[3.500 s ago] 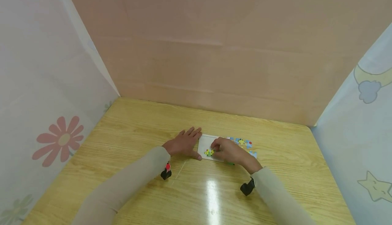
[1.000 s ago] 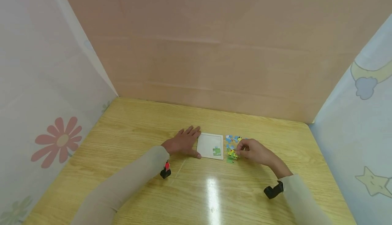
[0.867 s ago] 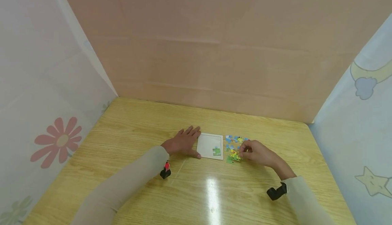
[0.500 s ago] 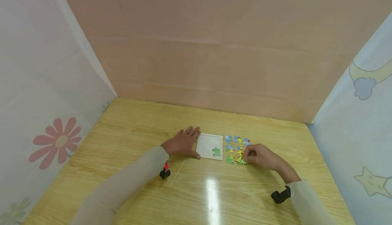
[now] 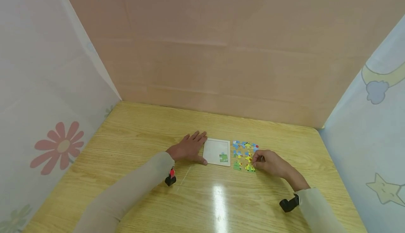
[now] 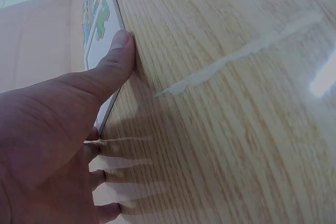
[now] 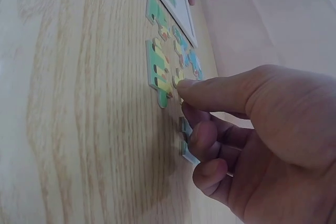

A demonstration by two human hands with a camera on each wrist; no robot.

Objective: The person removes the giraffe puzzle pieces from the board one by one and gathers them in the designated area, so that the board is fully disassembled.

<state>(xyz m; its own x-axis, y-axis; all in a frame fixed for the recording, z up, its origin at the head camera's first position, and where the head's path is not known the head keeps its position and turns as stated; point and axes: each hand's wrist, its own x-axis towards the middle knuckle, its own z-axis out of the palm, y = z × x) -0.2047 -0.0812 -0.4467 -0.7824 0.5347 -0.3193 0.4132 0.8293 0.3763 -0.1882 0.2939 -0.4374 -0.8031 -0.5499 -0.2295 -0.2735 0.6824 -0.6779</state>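
Observation:
My left hand (image 5: 190, 149) lies with fingers spread at the left edge of a white puzzle tray (image 5: 212, 151). Its thumb touches the tray's near left corner, which the left wrist view shows too. A green jigsaw piece (image 5: 223, 157) sits in the tray's near right corner. Right of the tray, several jigsaw pieces (image 5: 237, 165) in blue, yellow and green lie on the table. With curled thumb and index finger, my right hand (image 5: 270, 163) pinches a yellow jigsaw piece (image 7: 178, 78) at the group's right side. Just nearer lies a yellow-green piece (image 7: 158, 68).
The wooden table (image 5: 152, 127) runs back to a plain tan wall (image 5: 196, 67). Patterned cloth (image 5: 376, 131) hangs at both sides. A pale mark (image 6: 226, 66) crosses the wood near my left hand, and light glares off the front of the table.
My right hand has moved right from the tray to the loose pieces. The yellow-green piece it held now lies flat at the group's near right. My left hand has stayed in place.

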